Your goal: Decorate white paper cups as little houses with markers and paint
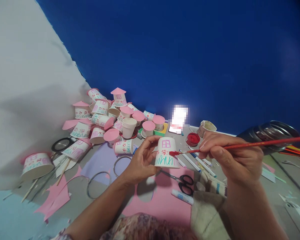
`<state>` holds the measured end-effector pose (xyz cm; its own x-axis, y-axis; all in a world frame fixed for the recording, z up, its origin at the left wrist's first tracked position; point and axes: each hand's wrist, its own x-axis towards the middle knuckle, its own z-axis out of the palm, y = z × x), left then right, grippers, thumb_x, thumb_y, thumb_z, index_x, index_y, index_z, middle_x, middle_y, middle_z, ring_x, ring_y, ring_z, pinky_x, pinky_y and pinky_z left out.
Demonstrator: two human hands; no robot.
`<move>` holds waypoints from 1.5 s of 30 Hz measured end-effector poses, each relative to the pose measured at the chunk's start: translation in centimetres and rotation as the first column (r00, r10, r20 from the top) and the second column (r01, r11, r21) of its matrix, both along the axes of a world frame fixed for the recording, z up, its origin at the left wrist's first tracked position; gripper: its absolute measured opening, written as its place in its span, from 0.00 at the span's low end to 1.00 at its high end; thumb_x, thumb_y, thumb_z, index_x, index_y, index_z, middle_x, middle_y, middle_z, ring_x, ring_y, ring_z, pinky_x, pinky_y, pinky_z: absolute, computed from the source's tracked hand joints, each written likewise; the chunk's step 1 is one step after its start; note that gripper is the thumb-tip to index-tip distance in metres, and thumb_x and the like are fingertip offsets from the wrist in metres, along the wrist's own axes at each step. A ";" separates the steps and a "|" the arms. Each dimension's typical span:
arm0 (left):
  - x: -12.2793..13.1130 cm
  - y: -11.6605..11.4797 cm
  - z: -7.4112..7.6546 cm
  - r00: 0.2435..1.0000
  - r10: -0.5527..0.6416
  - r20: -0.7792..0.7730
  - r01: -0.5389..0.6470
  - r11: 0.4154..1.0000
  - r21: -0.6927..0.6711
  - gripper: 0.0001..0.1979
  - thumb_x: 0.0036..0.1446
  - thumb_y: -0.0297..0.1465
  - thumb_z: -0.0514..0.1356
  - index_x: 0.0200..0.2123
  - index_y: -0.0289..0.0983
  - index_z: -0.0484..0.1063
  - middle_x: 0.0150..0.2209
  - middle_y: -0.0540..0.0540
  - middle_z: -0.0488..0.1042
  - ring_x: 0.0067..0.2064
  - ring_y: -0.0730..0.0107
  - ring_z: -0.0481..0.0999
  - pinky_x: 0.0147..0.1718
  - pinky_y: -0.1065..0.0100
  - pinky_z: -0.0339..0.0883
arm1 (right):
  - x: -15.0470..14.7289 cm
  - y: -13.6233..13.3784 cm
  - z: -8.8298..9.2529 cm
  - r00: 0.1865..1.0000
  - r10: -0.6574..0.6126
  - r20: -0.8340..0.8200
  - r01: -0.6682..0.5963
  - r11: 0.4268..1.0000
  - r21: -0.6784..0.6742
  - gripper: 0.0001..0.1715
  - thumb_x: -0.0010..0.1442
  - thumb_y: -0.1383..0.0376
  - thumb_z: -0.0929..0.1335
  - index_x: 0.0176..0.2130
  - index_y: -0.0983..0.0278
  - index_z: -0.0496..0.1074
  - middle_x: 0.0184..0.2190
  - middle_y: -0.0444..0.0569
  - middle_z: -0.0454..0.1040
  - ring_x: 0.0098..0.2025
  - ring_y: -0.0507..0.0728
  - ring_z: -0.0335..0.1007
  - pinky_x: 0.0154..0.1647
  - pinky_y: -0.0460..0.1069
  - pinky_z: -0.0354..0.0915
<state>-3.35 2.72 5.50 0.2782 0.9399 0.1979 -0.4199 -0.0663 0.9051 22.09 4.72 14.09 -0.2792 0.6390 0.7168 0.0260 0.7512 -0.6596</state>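
My left hand is closed around the left side of a white paper cup, held upside down above the table. A pink window, red dabs and green grass strokes decorate its side. In my right hand is a red paintbrush, gripped near its bristle end. Its red-coated tip meets or nearly meets the cup's right side; I cannot tell which. Behind my right fingers stands a small pot of red paint. Below the cup lie black-handled scissors and a glue stick on pink paper.
Many decorated cups with pink paper roofs are heaped at the back left. Plain stacked cups stand beside them. Markers lie behind the scissors, and a cloth is at the front. A blue wall bounds the back.
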 end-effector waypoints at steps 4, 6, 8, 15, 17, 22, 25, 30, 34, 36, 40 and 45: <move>0.0 -0.1 0.1 1.000 -0.009 0.000 0.009 1.000 -0.008 0.40 0.41 0.21 0.72 0.59 0.47 0.71 0.59 0.44 0.74 0.60 0.53 0.73 0.57 0.58 0.70 | -0.1 0.1 -0.1 0.999 -0.003 -0.032 0.004 0.999 0.039 0.10 0.70 0.68 0.70 0.41 0.61 0.83 0.27 0.48 0.80 0.27 0.57 0.74 0.35 0.57 0.70; 0.0 -0.2 0.2 1.000 -0.006 0.006 0.006 1.000 -0.015 0.40 0.40 0.21 0.72 0.59 0.47 0.71 0.59 0.44 0.74 0.61 0.52 0.73 0.57 0.58 0.70 | 0.0 0.1 -0.1 0.999 -0.014 -0.046 0.015 0.999 0.037 0.10 0.70 0.68 0.70 0.41 0.61 0.83 0.27 0.47 0.80 0.28 0.57 0.74 0.35 0.56 0.70; 0.0 -0.2 0.2 1.000 -0.002 0.008 0.003 1.000 -0.012 0.40 0.40 0.20 0.71 0.59 0.46 0.72 0.58 0.44 0.74 0.60 0.52 0.73 0.57 0.58 0.70 | 0.0 0.1 0.0 1.000 0.004 -0.030 -0.004 1.000 0.029 0.10 0.70 0.68 0.70 0.41 0.61 0.83 0.27 0.48 0.80 0.28 0.57 0.74 0.35 0.56 0.70; 0.1 0.0 0.2 0.999 0.003 0.037 -0.003 1.000 -0.008 0.39 0.41 0.20 0.73 0.58 0.46 0.73 0.57 0.43 0.75 0.58 0.54 0.76 0.54 0.61 0.71 | -0.2 0.1 0.4 0.999 0.031 -0.012 -0.031 0.999 0.036 0.11 0.71 0.69 0.69 0.40 0.61 0.83 0.27 0.48 0.80 0.28 0.57 0.74 0.35 0.57 0.70; 0.1 0.0 0.2 0.999 0.009 0.039 -0.008 1.000 -0.015 0.39 0.41 0.20 0.73 0.58 0.45 0.73 0.58 0.43 0.75 0.59 0.54 0.75 0.55 0.61 0.70 | -0.2 0.1 0.3 0.999 0.034 -0.009 -0.034 0.999 0.033 0.11 0.71 0.68 0.69 0.40 0.61 0.83 0.27 0.48 0.80 0.28 0.57 0.74 0.34 0.57 0.70; 0.1 0.0 0.0 0.999 -0.005 0.046 0.006 1.000 -0.016 0.40 0.40 0.19 0.73 0.58 0.46 0.74 0.57 0.44 0.75 0.59 0.55 0.75 0.55 0.62 0.70 | -0.4 0.2 0.0 0.998 -0.005 -0.055 0.007 0.999 0.036 0.10 0.71 0.66 0.70 0.41 0.60 0.84 0.26 0.48 0.80 0.27 0.56 0.73 0.33 0.56 0.69; 0.1 0.0 -0.2 0.999 0.002 0.048 -0.002 1.000 0.001 0.41 0.39 0.19 0.74 0.58 0.46 0.74 0.58 0.44 0.74 0.59 0.56 0.75 0.55 0.63 0.69 | -0.4 0.1 0.0 0.996 -0.021 -0.082 0.024 0.999 0.040 0.09 0.71 0.65 0.70 0.41 0.60 0.84 0.25 0.46 0.79 0.26 0.56 0.72 0.34 0.57 0.70; 0.3 -0.1 -0.1 0.999 -0.025 0.039 0.025 1.000 0.018 0.40 0.42 0.20 0.75 0.59 0.47 0.73 0.57 0.44 0.75 0.57 0.57 0.77 0.53 0.62 0.70 | -0.3 0.1 0.1 1.000 0.010 -0.001 -0.010 0.999 0.042 0.10 0.71 0.66 0.70 0.40 0.60 0.83 0.27 0.47 0.80 0.27 0.57 0.74 0.33 0.56 0.70; 0.3 -0.1 -0.2 0.999 0.004 0.035 -0.005 0.999 0.032 0.39 0.43 0.21 0.75 0.59 0.46 0.73 0.58 0.43 0.74 0.59 0.57 0.75 0.57 0.61 0.69 | -0.1 -0.1 0.0 0.995 -0.062 -0.084 0.068 0.995 0.073 0.10 0.71 0.65 0.70 0.40 0.60 0.83 0.27 0.47 0.80 0.27 0.56 0.74 0.33 0.55 0.70; 0.4 -0.1 -0.3 0.999 0.009 0.036 -0.011 0.999 0.045 0.39 0.43 0.21 0.75 0.59 0.45 0.72 0.58 0.43 0.74 0.59 0.57 0.76 0.57 0.61 0.70 | 0.0 -0.2 0.0 0.994 -0.054 -0.094 0.062 0.994 0.089 0.10 0.71 0.65 0.70 0.40 0.60 0.83 0.27 0.47 0.80 0.26 0.56 0.73 0.33 0.55 0.70; 0.4 -0.3 0.0 0.999 0.005 0.047 -0.007 0.999 0.040 0.39 0.43 0.21 0.76 0.59 0.44 0.72 0.56 0.43 0.75 0.58 0.58 0.76 0.57 0.61 0.70 | -0.2 -0.4 0.2 0.999 0.012 -0.047 -0.008 0.997 0.080 0.10 0.72 0.66 0.69 0.41 0.60 0.83 0.27 0.47 0.80 0.27 0.56 0.73 0.33 0.55 0.69; 0.5 -0.7 0.6 0.999 0.029 0.039 -0.029 0.999 0.013 0.37 0.43 0.23 0.76 0.58 0.43 0.73 0.55 0.42 0.76 0.58 0.56 0.77 0.56 0.60 0.70 | -0.2 -0.3 0.2 0.999 0.034 0.008 -0.034 0.997 0.075 0.11 0.72 0.68 0.68 0.41 0.59 0.82 0.28 0.46 0.80 0.29 0.55 0.74 0.35 0.55 0.69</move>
<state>-2.87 2.07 6.12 0.2428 0.9447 0.2206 -0.4522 -0.0910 0.8873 21.90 4.40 14.27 -0.3051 0.5734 0.7603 0.0038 0.7991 -0.6011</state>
